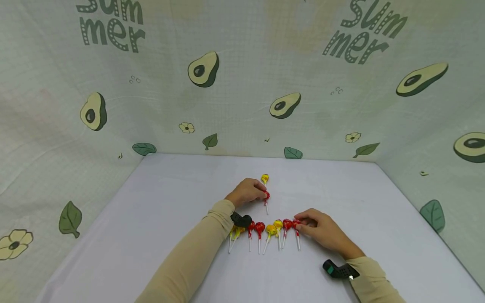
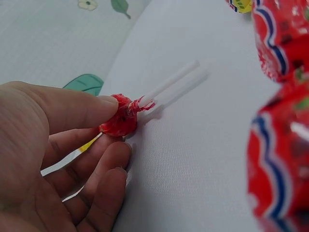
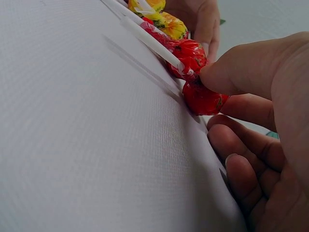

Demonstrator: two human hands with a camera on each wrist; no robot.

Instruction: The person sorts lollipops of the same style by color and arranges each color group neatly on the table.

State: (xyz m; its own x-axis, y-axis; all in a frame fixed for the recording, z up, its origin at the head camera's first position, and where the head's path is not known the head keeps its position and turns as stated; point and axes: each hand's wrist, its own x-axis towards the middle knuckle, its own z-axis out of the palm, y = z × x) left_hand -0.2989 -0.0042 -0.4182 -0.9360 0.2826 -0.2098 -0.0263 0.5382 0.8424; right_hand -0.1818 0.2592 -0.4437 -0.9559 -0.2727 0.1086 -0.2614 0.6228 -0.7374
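My left hand [image 1: 247,191] pinches a red-wrapped lollipop [image 1: 266,195] by its head between thumb and fingers, its white stick [image 2: 171,82] pointing toward the near side. Just beyond it lies a yellow lollipop [image 1: 265,178]. Nearer to me runs a row of red and yellow lollipops, sticks toward me. At the row's right end, my right hand [image 1: 322,227] pinches another red lollipop [image 3: 205,99] near where head and stick meet. A red lollipop [image 1: 286,224] lies right beside that one. Yellow lollipops [image 1: 238,231] at the left end are partly hidden by the left wrist camera.
A white cloth covers the table [image 1: 170,185]. Behind and at both sides hangs a pale curtain [image 1: 235,92] printed with avocados and leaves. Black wrist cameras are strapped to the left wrist [image 1: 241,219] and right wrist [image 1: 341,270].
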